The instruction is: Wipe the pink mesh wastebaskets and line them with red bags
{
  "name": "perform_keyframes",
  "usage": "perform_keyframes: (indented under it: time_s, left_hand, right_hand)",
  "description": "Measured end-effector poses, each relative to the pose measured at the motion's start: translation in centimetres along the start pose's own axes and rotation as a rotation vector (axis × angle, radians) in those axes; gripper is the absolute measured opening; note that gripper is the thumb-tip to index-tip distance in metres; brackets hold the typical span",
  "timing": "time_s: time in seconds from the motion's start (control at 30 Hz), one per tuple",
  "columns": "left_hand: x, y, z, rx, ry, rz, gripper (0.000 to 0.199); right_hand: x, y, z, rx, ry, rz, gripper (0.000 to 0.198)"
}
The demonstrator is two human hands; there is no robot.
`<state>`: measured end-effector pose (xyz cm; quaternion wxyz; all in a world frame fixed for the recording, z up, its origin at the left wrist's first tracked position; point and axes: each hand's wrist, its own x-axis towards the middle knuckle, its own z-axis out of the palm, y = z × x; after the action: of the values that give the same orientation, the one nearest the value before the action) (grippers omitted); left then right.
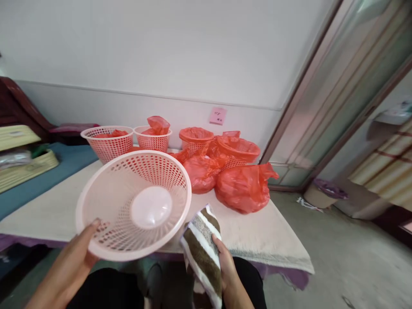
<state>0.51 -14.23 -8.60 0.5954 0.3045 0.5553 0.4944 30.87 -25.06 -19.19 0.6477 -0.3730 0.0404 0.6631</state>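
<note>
My left hand (84,244) grips the rim of a large pale pink plastic basket (106,193), fingers behind the wall and thumb over the edge. The basket is tilted, its mouth turned toward me, and only its bare perforated wall and solid round base show inside. In my right hand (226,262) is a folded cloth (204,249) with brown, white and grey stripes, held to the right of the basket near the table's front edge. The fingers beneath the cloth are mostly hidden.
Along the wall stand two pale pink baskets (111,150) with red plastic inside and two red-lined baskets (197,143). Tied red bags (243,186) lie before them on the cloth-covered table (273,236). A yellow box (28,171) is left; a waste bin (322,193) stands right.
</note>
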Motion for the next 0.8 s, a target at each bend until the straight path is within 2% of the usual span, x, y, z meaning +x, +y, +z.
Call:
perform_keyframes:
  time_s: [0.13, 0.27, 0.5, 0.63, 0.73, 0.8]
  left_hand:
    - [3.9, 2.9, 2.4, 0.060, -0.058, 0.054, 0.021]
    - [6.3, 3.3, 3.0, 0.054, -0.114, 0.051, 0.020]
    - [5.9, 0.5, 2.5, 0.034, -0.131, 0.018, 0.029]
    - [5.5, -0.9, 2.8, 0.085, -0.116, 0.052, 0.023]
    - [3.9, -4.1, 3.7, 0.135, -0.181, 0.028, 0.034]
    - [2.3, -7.0, 4.4, 0.163, -0.254, -0.042, 0.047]
  right_hand:
    - [-1.1, -0.6, 0.1, 0.083, -0.087, 0.065, 0.035]
    - [-1.7, -0.8, 0.3, 0.151, -0.148, 0.083, 0.033]
    - [-1.1, -0.1, -0.2, 0.097, -0.173, 0.093, 0.039]
    - [-0.5, 0.2, 0.3, 0.120, -0.141, 0.106, 0.037]
    - [-0.6, 0.4, 1.1, 0.134, -0.173, 0.140, 0.039]
    - [-0.7, 0.7, 1.6, 0.136, -0.213, 0.145, 0.038]
